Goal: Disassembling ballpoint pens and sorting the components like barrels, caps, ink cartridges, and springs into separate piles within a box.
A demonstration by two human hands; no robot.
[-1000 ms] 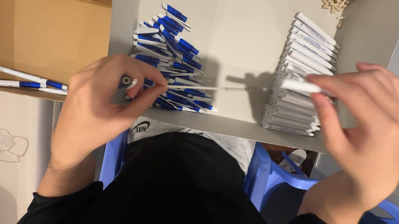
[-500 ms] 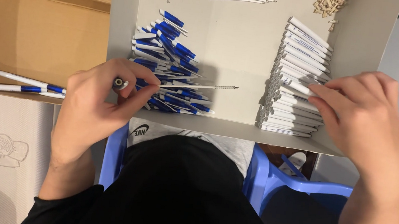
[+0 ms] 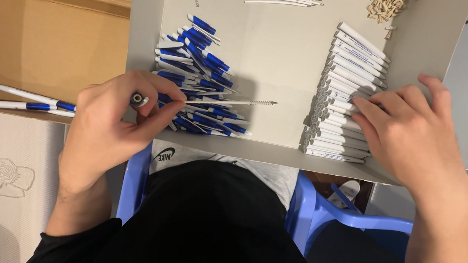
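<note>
Left hand (image 3: pixel 115 121) closed around a blue-and-white pen end piece (image 3: pixel 139 100) with a thin white refill carrying a small spring (image 3: pixel 231 102), held over the heap of blue pen parts (image 3: pixel 198 80) on the grey cardboard tray (image 3: pixel 291 44). Right hand (image 3: pixel 412 137), fingers loosely curled, rests on the stacked row of white pen barrels (image 3: pixel 344 91), gripping none visibly.

Right hand (image 3: pixel 415 140): a second ago it was holding a white barrel lifted above the stack; now it is lying flat, fingertips pressing on the stack of white barrels (image 3: pixel 341 96), no barrel raised.
Left hand (image 3: pixel 115 121): is sitting slightly lower and nearer the tray's front edge, gripping the same piece.
Refill with spring (image 3: pixel 231 102): is pointing right as before, its tip now clear of the right hand.
</note>
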